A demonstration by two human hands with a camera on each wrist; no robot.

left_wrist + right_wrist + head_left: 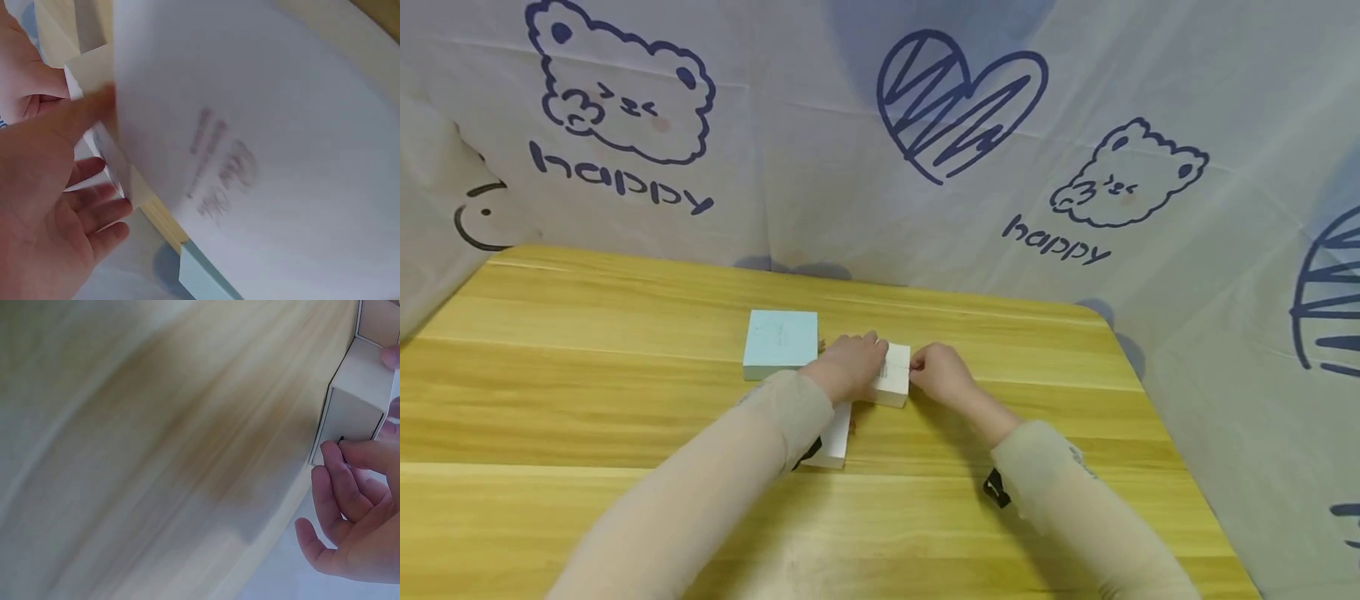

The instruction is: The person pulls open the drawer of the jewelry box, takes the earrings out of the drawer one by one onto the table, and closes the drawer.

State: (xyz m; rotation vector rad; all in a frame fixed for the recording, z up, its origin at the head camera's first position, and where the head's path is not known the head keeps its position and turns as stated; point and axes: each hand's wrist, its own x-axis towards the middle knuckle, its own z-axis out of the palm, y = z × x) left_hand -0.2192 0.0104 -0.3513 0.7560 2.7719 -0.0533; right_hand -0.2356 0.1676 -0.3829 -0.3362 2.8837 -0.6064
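My left hand [852, 365] grips a small white box [895, 375] across its top and sides; in the left wrist view its thumb and fingers lie on opposite sides. At the right end of this box, my right hand [942, 373] pinches a small dark pull cord [340, 440] between thumb and forefinger. That end looks like a drawer front [355, 415] set inside the box's dark-edged sleeve. Under my left wrist lies another white box [835, 443], partly hidden by the sleeve. Brownish lettering shows on its lid [281, 125] in the left wrist view.
A pale blue box [781, 340] rests just left of my left hand, with its own small tab at the right side. All stand on a wooden table [587, 400]. Behind the table hangs a white cloth [820, 167] with bear and heart drawings.
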